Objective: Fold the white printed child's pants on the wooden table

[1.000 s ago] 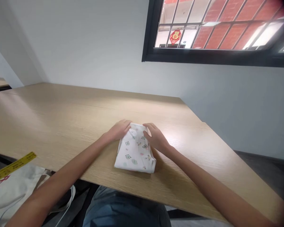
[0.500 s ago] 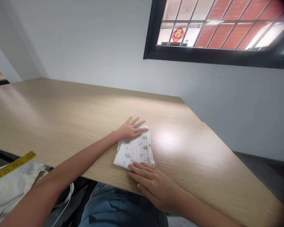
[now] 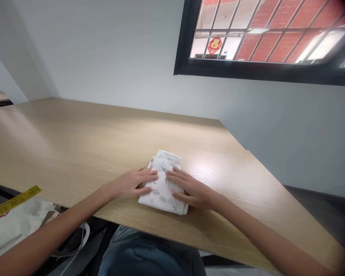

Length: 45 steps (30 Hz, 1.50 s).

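Note:
A folded white cloth [image 3: 162,197] with small printed cartoon figures lies on the table near its front edge. It forms a rough rectangle, somewhat creased toward the far end. My left hand [image 3: 133,183] rests at the cloth's left side, fingers stretched out over its edge. From the right, my right hand [image 3: 191,189] lies on the cloth with its fingers apart and extended. Both hands touch the cloth from above, and neither grips it. The cloth's right edge is partly hidden under my right hand.
The wooden table [image 3: 97,130] reaches back to a pale wall. At the lower left, a white bag [image 3: 20,222] hangs below the table edge, with a yellow strip [image 3: 14,202] above it. A barred window [image 3: 253,42] is at the upper right.
My left hand has slid back from the cloth's far edge to its left side. My right hand has moved up from the near corner onto the cloth's right side. The visible print differs.

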### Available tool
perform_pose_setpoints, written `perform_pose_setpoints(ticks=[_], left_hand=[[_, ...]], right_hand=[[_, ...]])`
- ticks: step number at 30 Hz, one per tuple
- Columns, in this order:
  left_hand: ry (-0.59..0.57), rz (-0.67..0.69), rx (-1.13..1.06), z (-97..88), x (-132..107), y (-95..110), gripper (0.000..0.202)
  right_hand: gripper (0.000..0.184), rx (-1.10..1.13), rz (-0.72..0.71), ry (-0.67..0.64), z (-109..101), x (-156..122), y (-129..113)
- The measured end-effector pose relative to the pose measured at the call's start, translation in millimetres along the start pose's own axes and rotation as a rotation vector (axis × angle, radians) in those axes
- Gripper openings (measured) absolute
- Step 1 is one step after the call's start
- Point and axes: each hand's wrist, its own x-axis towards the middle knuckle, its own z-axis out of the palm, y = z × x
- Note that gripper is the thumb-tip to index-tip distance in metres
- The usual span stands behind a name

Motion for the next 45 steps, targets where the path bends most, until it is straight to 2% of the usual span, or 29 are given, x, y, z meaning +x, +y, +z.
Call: perform_pose_setpoints(ticks=[2, 5, 7, 11, 14, 17, 20, 22, 25, 28, 30, 33, 35, 37, 39, 41, 45], left_hand=[[-0.039, -0.028, -0.087, 8.2, -17, 5, 0.071], [-0.042, -0.019, -0.168, 22.0, -40, 20, 0.104], [0.011, -0.014, -0.180, 28.8, -52, 34, 0.097], [0.123, -0.076, -0.235, 30.8, -64, 62, 0.046], [0.199, -0.163, -0.411, 27.7, -59, 70, 0.029], [0.355, -0.392, -0.611, 29.2, -44, 73, 0.025], [0.495, -0.618, -0.700, 33.7, -23, 76, 0.037], [0.534, -0.710, -0.693, 35.3, -11, 79, 0.040], [0.506, -0.867, -0.540, 34.5, 2, 82, 0.037], [0.468, -0.990, -0.420, 33.9, 9, 82, 0.032], [0.535, -0.978, -0.366, 35.6, 11, 81, 0.036], [0.679, -0.744, -0.123, 40.4, 16, 83, 0.042], [0.647, -0.568, 0.036, 43.5, 20, 85, 0.045], [0.524, -0.488, 0.078, 46.4, 21, 85, 0.044], [0.418, -0.513, 0.013, 49.3, 16, 81, 0.045], [0.376, -0.629, -0.071, 50.9, 2, 75, 0.052], [0.433, -0.864, -0.175, 40.0, -23, 62, 0.057]], right_hand=[[0.070, 0.036, 0.025, -0.108, 4, -8, -4], [0.103, 0.072, -0.002, -0.129, 16, -28, -21], [0.112, 0.086, -0.032, -0.093, 24, -43, -35], [0.082, 0.121, 0.000, 0.022, 34, -65, -59], [0.059, 0.268, 0.131, 0.160, 35, -68, -70], [0.024, 0.467, 0.391, 0.386, 36, -56, -77], [0.030, 0.544, 0.640, 0.606, 39, -37, -82], [0.034, 0.543, 0.733, 0.672, 42, -25, -82], [0.032, 0.493, 0.797, 0.727, 46, -14, -76], [0.042, 0.375, 0.765, 0.817, 52, -9, -68], [0.042, 0.259, 0.702, 0.831, 55, -8, -67], [0.040, -0.006, 0.649, 0.783, 61, -3, -75], [0.044, -0.181, 0.630, 0.723, 64, 3, -84], [0.045, -0.252, 0.594, 0.649, 65, 6, -88], [0.045, -0.197, 0.540, 0.579, 65, 2, -87], [0.046, -0.105, 0.569, 0.580, 60, -13, -81], [0.044, -0.045, 0.826, 0.754, 48, -59, -83]])
